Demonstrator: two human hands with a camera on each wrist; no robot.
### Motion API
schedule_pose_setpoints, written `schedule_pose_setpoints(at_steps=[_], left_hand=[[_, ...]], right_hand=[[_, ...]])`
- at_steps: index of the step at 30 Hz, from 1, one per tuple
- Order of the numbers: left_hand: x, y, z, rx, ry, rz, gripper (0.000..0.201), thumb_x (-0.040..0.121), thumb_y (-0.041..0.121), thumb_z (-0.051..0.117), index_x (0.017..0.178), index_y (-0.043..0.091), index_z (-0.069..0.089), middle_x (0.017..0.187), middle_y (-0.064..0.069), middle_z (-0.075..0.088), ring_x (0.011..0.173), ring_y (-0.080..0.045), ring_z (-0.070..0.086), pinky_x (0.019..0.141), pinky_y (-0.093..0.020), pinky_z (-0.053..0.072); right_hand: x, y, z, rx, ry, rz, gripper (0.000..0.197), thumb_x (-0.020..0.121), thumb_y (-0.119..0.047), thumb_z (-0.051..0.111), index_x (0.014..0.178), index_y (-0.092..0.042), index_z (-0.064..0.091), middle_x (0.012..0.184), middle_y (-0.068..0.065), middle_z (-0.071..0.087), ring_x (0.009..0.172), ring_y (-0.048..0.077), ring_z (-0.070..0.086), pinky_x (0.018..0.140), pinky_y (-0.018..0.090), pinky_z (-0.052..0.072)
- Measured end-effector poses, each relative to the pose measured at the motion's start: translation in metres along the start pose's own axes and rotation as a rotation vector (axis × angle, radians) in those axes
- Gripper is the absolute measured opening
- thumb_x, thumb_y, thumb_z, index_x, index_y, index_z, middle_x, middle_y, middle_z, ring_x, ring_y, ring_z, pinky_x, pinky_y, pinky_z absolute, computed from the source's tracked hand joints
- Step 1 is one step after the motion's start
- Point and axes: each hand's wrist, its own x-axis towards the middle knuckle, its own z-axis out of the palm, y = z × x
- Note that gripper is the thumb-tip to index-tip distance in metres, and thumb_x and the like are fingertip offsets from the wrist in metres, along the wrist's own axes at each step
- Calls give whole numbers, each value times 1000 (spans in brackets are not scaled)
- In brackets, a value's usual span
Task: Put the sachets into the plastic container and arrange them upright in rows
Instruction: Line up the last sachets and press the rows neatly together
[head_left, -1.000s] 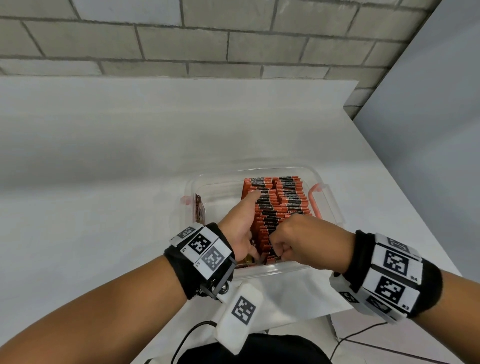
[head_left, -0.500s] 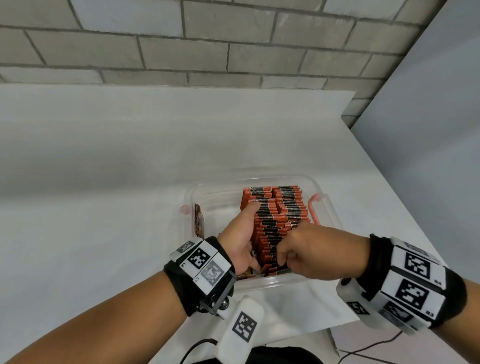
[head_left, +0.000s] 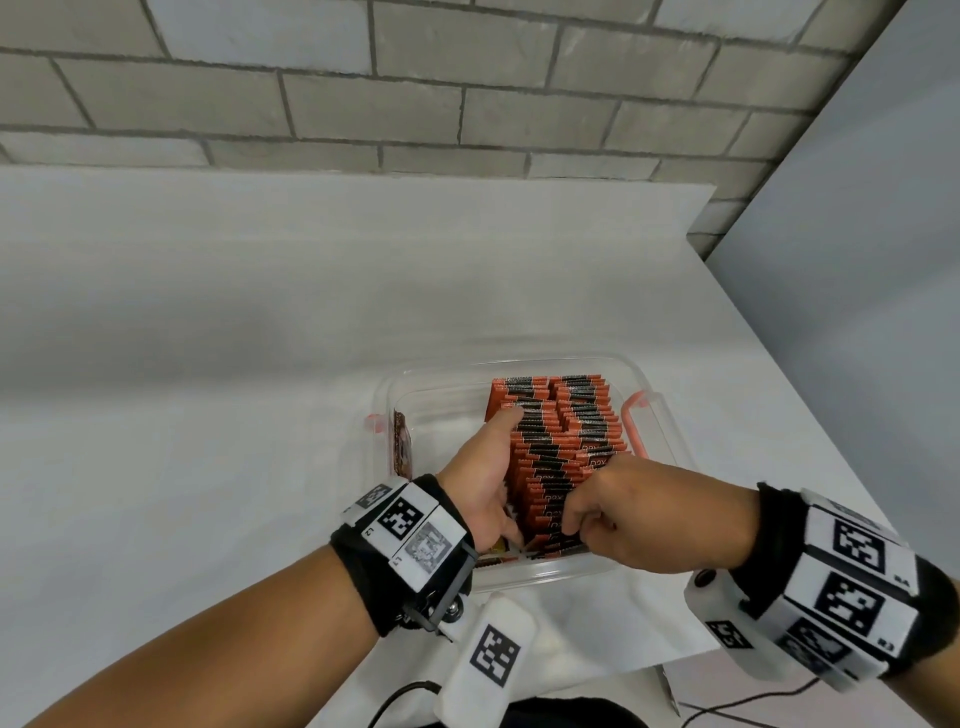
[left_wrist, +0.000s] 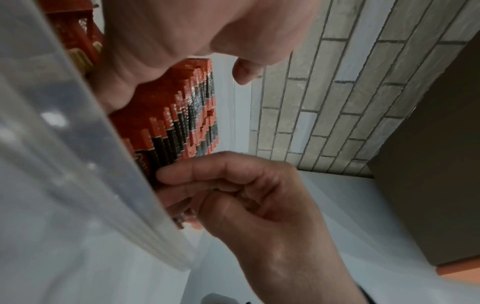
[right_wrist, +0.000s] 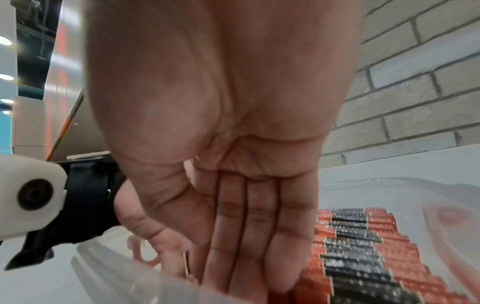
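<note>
Sachets (head_left: 558, 447), orange-and-black foil, stand in two rows running front-to-back in the clear plastic container (head_left: 655, 400). At its near wall, right hand (head_left: 636, 514) pinches the nearest sachets; left hand (head_left: 480, 478), fingers extended, braces the rows' left side.

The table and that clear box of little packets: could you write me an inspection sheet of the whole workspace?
Surface: white table.
Job's things: clear plastic container near the table's front edge, two rows of upright orange-black sachets; loose ones at its left wall and near corner.
Clutter: nothing seen.
Hands: left hand lies along the rows' left side; right hand pinches the nearest sachets.
Cables: black leads below the table edge.
Surroundings: grey block wall, grey panel right.
</note>
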Motion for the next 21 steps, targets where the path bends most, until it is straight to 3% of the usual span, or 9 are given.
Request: schedule_pose_setpoints(at_steps=[2, 4, 7, 10, 14, 16, 18, 19, 21], left_hand=[[-10, 13, -11, 1, 27, 45, 37, 96, 45, 45, 106, 12, 56, 106, -13, 59, 111, -34, 52, 99, -68, 32], [-22, 34, -35, -21, 26, 129, 49, 93, 44, 48, 125, 7, 48, 121, -20, 55, 111, -38, 56, 85, -61, 47], [-46, 69, -80, 33, 67, 353, 39, 93, 41, 48, 113, 9, 57, 104, -15, 64, 84, -30, 70, 60, -41, 58], [-62, 80, -117, 237, 237, 517, 29, 86, 41, 58, 101, 16, 63, 94, -12, 63, 64, -21, 65, 45, -30, 52], [-48, 58, -141, 468, 343, 413, 20, 92, 31, 59, 109, 21, 62, 105, -10, 61, 77, -24, 63, 54, -36, 55], [-40, 45, -141, 466, 248, 339, 32, 90, 28, 64, 121, 26, 56, 110, -10, 62, 86, -30, 66, 61, -40, 58], [-33, 34, -139, 437, 128, 310, 49, 88, 20, 67, 132, 30, 47, 112, -13, 64, 93, -36, 67, 65, -43, 58], [-31, 30, -139, 432, 92, 322, 53, 88, 16, 66, 135, 29, 45, 109, -14, 66, 92, -35, 67, 66, -44, 59], [-29, 25, -139, 414, 75, 362, 53, 88, 10, 65, 135, 26, 45, 100, -14, 65, 80, -27, 68, 62, -42, 58]], right_hand=[[0, -1, -7, 88, 22, 13, 26, 92, -7, 51, 108, -16, 69, 99, -6, 70, 81, -1, 61, 74, 8, 47], [2, -5, -16, 159, 57, 24, 22, 92, -11, 55, 106, -20, 69, 95, -10, 69, 80, -3, 63, 75, 14, 51], [13, -22, -28, 162, 90, 32, 20, 93, -18, 57, 110, -23, 66, 96, -15, 64, 75, -14, 55, 67, 5, 43], [39, -40, -34, 41, 91, 38, 24, 94, -24, 55, 117, -21, 61, 109, -8, 63, 87, -1, 56, 73, 9, 42], [85, -62, -23, -180, -86, 113, 31, 95, -24, 51, 117, -5, 62, 113, 8, 64, 99, 24, 61, 85, 33, 52], [103, -72, -16, -353, -235, 99, 32, 97, -23, 46, 114, -1, 63, 97, 9, 65, 84, 23, 61, 66, 27, 52], [117, -81, -13, -531, -342, 76, 31, 99, -21, 42, 111, -2, 63, 74, 1, 51, 61, 14, 47, 42, 14, 36], [122, -85, -12, -604, -370, 68, 31, 100, -21, 40, 112, -2, 62, 72, 0, 47, 59, 12, 43, 36, 12, 31], [130, -88, -8, -700, -401, 83, 31, 101, -21, 40, 117, -3, 59, 84, 2, 54, 70, 15, 49, 40, 12, 32]])
